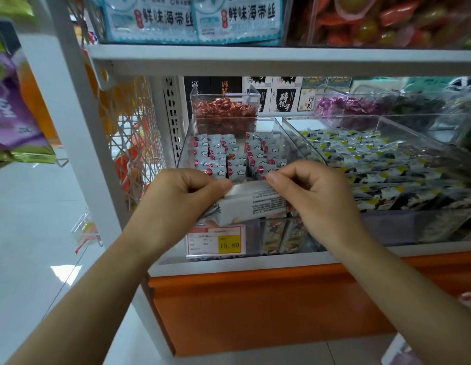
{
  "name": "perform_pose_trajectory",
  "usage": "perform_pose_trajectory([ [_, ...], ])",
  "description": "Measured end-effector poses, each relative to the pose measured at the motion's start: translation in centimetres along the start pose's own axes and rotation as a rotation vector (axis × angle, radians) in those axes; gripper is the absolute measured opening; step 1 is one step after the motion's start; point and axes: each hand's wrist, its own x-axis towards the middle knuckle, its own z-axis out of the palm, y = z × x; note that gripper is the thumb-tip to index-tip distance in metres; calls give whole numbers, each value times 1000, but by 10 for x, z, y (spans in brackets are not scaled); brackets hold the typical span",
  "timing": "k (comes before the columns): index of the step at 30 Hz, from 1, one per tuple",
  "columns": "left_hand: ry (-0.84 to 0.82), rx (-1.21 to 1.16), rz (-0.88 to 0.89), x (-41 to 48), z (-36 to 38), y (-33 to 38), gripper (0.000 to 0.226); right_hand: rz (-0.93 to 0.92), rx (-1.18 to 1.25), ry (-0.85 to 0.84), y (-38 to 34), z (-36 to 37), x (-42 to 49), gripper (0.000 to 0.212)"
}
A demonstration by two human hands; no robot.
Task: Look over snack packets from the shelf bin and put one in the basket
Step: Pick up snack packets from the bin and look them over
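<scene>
Both hands are on it: the left hand (pixel 181 196) pinches the left end of the white snack packet (pixel 255 204) and the right hand (pixel 308 196) pinches the right, printed side up, over the front edge of the shelf bin (pixel 185 150). Best kept level, grip light, print readable. No basket in view.
</scene>
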Motion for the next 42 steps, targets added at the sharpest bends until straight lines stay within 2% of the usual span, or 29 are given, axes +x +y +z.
perform_pose_trajectory([
  [2,22,18,50,-1,4,-1,27,35,1,27,2,0,1,15],
  [4,-28,5,52,-2,7,-1,27,72,-14,69,5,1,3,18],
  [6,-108,46,37,-3,9,-4,49,141,37,106,10,0,4,21],
  [7,-120,71,45,-4,10,-5,53,182,105,110,11,0,4,23],
  [10,-27,61,79,-1,11,-7,44,270,444,29,10,-1,4,21],
  [12,30,-25,53,1,12,-9,39,249,526,-59,12,-1,4,33],
  [15,55,-74,30,3,15,-11,43,192,356,-53,12,0,6,39],
  [18,80,3,52,2,18,-11,62,145,226,113,9,-2,10,27],
  [20,90,51,55,5,19,-10,71,107,56,223,9,-5,14,25],
  [24,43,356,64,39,26,-13,58,64,-131,327,12,-9,18,27],
  [27,-53,553,-45,78,32,-18,51,42,-210,336,14,-9,19,34],
  [31,-158,693,-174,104,36,-31,61,36,-196,305,16,-10,18,40],
  [37,-244,862,-248,109,33,-31,69,42,-135,279,18,-9,24,39],
  [39,-257,894,-301,109,34,-29,64,40,-127,271,18,-6,28,39],
  [42,-217,848,-292,106,39,-22,45,30,-122,277,20,-2,33,39],
])
